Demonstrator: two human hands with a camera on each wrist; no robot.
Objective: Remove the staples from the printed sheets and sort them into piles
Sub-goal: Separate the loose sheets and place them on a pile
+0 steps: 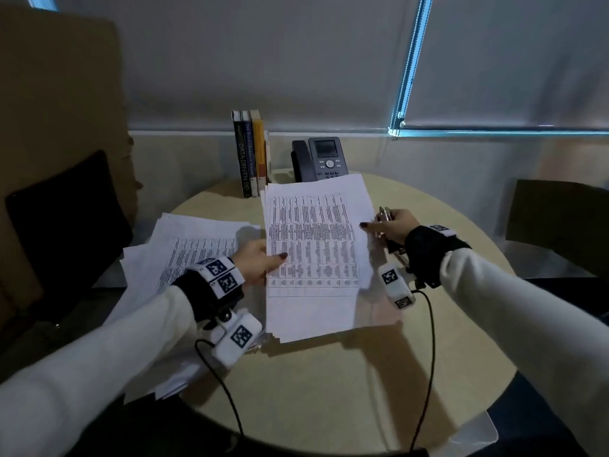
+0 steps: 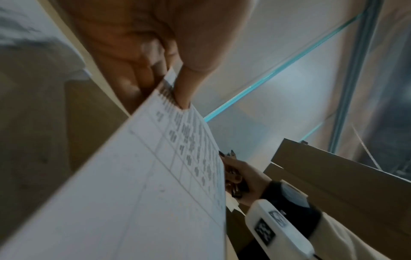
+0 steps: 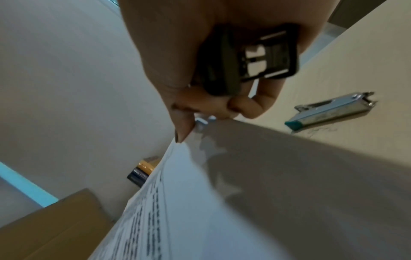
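White printed sheets (image 1: 313, 255), covered in a dense table, lie mid-table in one stack; we count a second, looser pile (image 1: 184, 255) beside it. Our left hand (image 1: 255, 263) pinches the stack's edge; our right hand (image 1: 393, 227) grips a black staple remover (image 3: 242, 59).

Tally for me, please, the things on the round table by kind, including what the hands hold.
Upright books, black, blue and yellow spines: 3 (perhaps a pale fourth)
Dark grey desk phone: 1
Piles of white printed sheets: 2, centre and left
Black staple remover in the right hand: 1
Silver stapler with teal end: 1
Total: 8
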